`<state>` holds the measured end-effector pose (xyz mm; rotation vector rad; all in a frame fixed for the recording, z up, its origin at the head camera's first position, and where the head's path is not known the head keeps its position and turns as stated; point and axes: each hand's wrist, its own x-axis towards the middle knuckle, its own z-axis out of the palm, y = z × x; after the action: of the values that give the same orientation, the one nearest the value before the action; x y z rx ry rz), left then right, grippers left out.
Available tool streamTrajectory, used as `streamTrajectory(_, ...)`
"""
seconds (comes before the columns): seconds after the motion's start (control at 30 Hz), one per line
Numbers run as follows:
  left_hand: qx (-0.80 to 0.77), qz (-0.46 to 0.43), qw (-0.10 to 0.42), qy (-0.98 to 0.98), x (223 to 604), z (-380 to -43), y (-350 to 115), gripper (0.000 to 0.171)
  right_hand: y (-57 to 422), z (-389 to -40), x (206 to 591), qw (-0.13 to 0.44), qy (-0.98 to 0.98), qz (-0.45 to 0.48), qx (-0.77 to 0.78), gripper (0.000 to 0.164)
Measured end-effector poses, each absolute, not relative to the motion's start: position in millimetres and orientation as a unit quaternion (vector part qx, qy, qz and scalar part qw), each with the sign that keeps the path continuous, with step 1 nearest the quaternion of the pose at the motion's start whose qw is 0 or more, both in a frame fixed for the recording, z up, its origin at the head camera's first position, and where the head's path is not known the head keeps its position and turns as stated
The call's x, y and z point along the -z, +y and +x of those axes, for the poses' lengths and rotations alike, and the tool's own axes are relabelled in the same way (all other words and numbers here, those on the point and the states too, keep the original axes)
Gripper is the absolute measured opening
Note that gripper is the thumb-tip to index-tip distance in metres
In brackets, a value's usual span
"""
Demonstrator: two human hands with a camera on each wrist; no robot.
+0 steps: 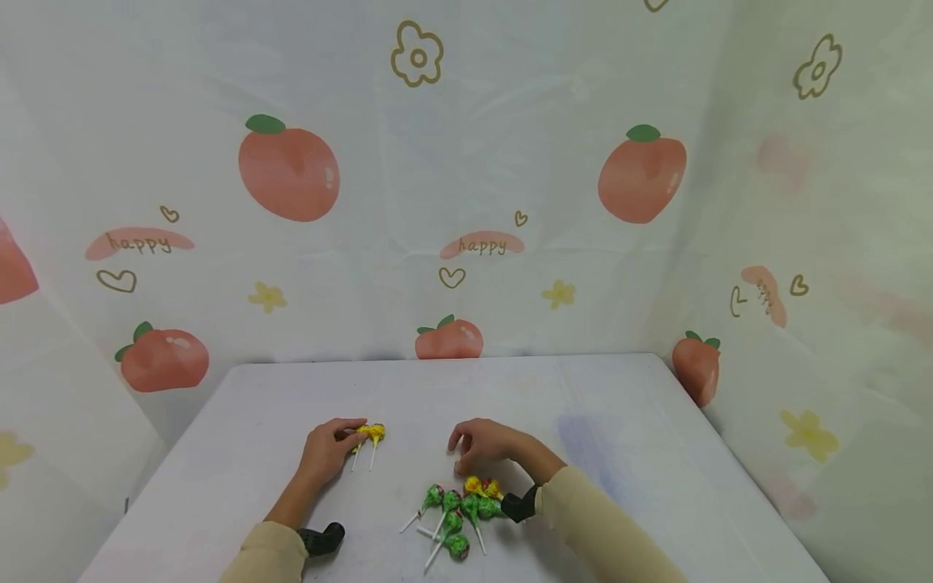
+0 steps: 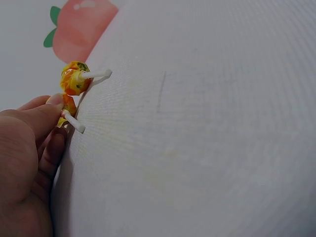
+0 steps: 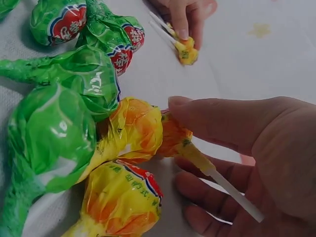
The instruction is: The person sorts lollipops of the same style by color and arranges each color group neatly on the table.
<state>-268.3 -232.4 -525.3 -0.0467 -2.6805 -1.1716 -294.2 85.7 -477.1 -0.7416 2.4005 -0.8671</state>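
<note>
My left hand (image 1: 325, 449) pinches a yellow lollipop (image 2: 67, 105) by its wrapped head, between thumb and fingers. Right beside that one is another yellow lollipop (image 1: 376, 431), its white stick pointing back toward me. Over the far side of the lollipop pile, my right hand (image 1: 488, 444) bends down with curled fingers. In the right wrist view its thumb lies over the head of an orange-yellow lollipop (image 3: 180, 138), with the other fingers around the far side and the stick toward the palm. From the head view the hand hides that lollipop.
Close by the right hand lie two more yellow lollipops (image 3: 123, 197) and several green lollipops (image 1: 453, 522), sticks mostly toward me. All are on a white-covered table (image 1: 619, 453). Behind it hangs a white backdrop (image 1: 466, 162) printed with fruit and flowers.
</note>
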Motion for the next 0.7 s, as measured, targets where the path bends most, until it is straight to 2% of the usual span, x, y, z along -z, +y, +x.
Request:
streamTrajectory(0.37, 0.398, -0.009, 0.097, -0.912, 525.2, -268.2, -231.2, 0.028, 86.4, -293.1, 475.2, 0.255, 0.873, -0.33, 0.252, 0.013)
streamTrajectory(0.53, 0.395, -0.01, 0.098, -0.913, 525.5, -268.9, -231.6, 0.028, 84.5, -295.6, 469.8, 0.228, 0.87, -0.363, 0.243, 0.01)
streamTrajectory(0.7, 0.391, -0.01, 0.098, -0.915, 525.1, -269.2, -232.0, 0.028, 80.6, -298.7, 463.1, 0.205, 0.87, -0.358, 0.272, 0.009)
